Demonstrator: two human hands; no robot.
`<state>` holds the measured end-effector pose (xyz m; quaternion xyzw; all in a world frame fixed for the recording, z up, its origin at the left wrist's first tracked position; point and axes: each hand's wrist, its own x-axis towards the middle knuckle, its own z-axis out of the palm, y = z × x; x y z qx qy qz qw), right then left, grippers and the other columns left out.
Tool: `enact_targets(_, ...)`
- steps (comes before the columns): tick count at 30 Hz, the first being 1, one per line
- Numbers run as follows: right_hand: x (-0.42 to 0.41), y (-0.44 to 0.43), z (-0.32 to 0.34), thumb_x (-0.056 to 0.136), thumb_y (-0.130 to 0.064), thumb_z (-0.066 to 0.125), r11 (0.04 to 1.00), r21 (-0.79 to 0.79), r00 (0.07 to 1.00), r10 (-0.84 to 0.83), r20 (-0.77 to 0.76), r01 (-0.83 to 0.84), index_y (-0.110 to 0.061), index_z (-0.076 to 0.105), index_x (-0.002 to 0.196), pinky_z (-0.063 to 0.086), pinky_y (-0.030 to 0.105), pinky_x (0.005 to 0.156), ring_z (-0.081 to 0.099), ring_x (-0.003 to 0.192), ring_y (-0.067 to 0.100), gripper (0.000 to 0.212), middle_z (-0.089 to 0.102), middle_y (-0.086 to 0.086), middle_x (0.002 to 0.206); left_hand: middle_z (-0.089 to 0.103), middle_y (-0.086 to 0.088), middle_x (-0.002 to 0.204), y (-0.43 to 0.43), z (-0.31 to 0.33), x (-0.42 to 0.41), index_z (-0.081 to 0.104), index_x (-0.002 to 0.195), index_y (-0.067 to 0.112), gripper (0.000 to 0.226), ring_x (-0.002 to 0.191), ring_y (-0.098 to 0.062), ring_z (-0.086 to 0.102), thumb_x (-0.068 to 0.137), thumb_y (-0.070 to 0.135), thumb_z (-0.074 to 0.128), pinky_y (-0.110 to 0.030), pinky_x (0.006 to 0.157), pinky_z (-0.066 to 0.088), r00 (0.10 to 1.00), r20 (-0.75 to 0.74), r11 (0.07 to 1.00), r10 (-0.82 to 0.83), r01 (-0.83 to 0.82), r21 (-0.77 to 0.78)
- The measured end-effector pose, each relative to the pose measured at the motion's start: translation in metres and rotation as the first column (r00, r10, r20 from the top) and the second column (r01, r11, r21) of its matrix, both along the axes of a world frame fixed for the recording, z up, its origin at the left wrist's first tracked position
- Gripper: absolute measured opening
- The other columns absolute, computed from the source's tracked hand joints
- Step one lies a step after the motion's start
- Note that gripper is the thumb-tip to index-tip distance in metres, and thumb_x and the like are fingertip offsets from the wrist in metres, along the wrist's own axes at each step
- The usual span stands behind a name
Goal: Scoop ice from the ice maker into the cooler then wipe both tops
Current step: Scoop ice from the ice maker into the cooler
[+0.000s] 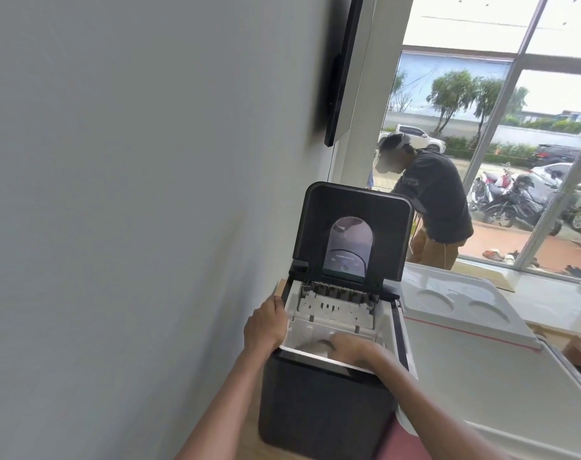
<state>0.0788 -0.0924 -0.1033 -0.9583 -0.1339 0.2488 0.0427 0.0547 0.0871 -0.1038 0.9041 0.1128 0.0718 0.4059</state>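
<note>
**Both hands at the open ice maker, cooler to its right**

A black, box-shaped ice maker (325, 406) sits on a wooden counter (246, 436), close to a plain grey wall (116, 194) on its left. Its lid (352, 227) stands raised and upright at the back, showing a rounded clear window. Below the lid the white interior is exposed, with a metal ice-forming rack (335, 305) across the back and a pale basket in front of it.

The left hand (266, 327) grips the left rim of the opening, fingers curled over the edge. The right hand (355, 351) reaches down inside the basket; it is blurred, and whether it holds anything cannot be told.

Just beside the ice maker on the right lies a white cooler (465, 366), its lid (461, 303) shut and moulded with two round cup recesses. A red line runs across the cooler's top.

There is little room between the ice maker and the wall. Open space lies to the right, over the cooler top. Farther back, another person (435, 200) bends forward before large windows (514, 127).
</note>
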Motion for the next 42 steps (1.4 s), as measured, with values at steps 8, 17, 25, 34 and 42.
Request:
enact_targets(8, -0.01, -0.005, 0.011, 0.103, -0.034, 0.039, 0.985, 0.12, 0.992, 0.119, 0.046, -0.124, -0.002, 0.059, 0.123, 0.043, 0.035, 0.096, 0.056, 0.117, 0.028, 0.043, 0.059, 0.013, 0.131, 0.064, -0.011, 0.113, 0.0, 0.001, 0.002, 0.053, 0.098, 0.015, 0.034, 0.101, -0.036, 0.056, 0.1, 0.028, 0.022, -0.041, 0.089, 0.043, 1.0, -0.007, 1.0, 0.006, -0.006, -0.011)
enact_targets(17, -0.012, -0.014, 0.028, 0.093, -0.022, 0.039, 0.977, 0.198, 0.997, 0.083, 0.004, -0.082, -0.012, 0.06, 0.098, 0.053, 0.038, 0.073, 0.06, 0.082, 0.02, 0.024, 0.063, 0.004, 0.095, 0.065, -0.01, 0.111, 0.0, 0.001, -0.001, 0.056, 0.102, 0.012, 0.038, 0.099, -0.034, 0.057, 0.101, 0.027, 0.021, -0.04, 0.087, 0.043, 1.0, 0.009, 1.0, -0.008, 0.008, -0.003)
enact_targets(25, -0.009, -0.024, 0.053, 0.095, -0.013, 0.031, 0.942, 0.314, 0.976, -0.053, -0.21, 0.119, -0.014, 0.052, 0.092, 0.03, 0.018, 0.036, 0.039, 0.041, 0.007, 0.021, 0.064, -0.006, 0.062, 0.067, -0.009, 0.105, 0.003, 0.0, -0.001, 0.054, 0.097, 0.016, 0.036, 0.09, -0.03, 0.058, 0.102, 0.031, 0.022, -0.04, 0.086, 0.046, 1.0, 0.023, 1.0, -0.008, 0.009, -0.023)
enact_targets(34, -0.011, -0.032, 0.057, 0.091, -0.015, 0.038, 0.898, 0.392, 0.946, -0.075, -0.316, 0.202, -0.025, 0.062, 0.07, 0.028, 0.02, 0.04, 0.037, 0.044, 0.008, 0.034, 0.054, 0.001, 0.065, 0.064, -0.01, 0.11, 0.003, 0.0, 0.0, 0.047, 0.089, 0.018, 0.031, 0.092, -0.03, 0.053, 0.102, 0.028, 0.021, -0.039, 0.085, 0.042, 1.0, -0.002, 1.0, -0.023, 0.023, -0.005)
enact_targets(42, -0.011, -0.033, 0.056, 0.094, -0.014, 0.033, 0.854, 0.475, 0.947, -0.056, -0.317, 0.21, -0.022, 0.058, 0.082, 0.027, 0.018, 0.04, 0.036, 0.048, 0.008, 0.029, 0.055, 0.005, 0.074, 0.062, -0.006, 0.108, 0.002, -0.003, 0.003, 0.054, 0.1, 0.015, 0.036, 0.092, -0.026, 0.052, 0.102, 0.029, 0.022, -0.036, 0.081, 0.038, 0.999, -0.014, 0.998, -0.029, 0.028, -0.055)
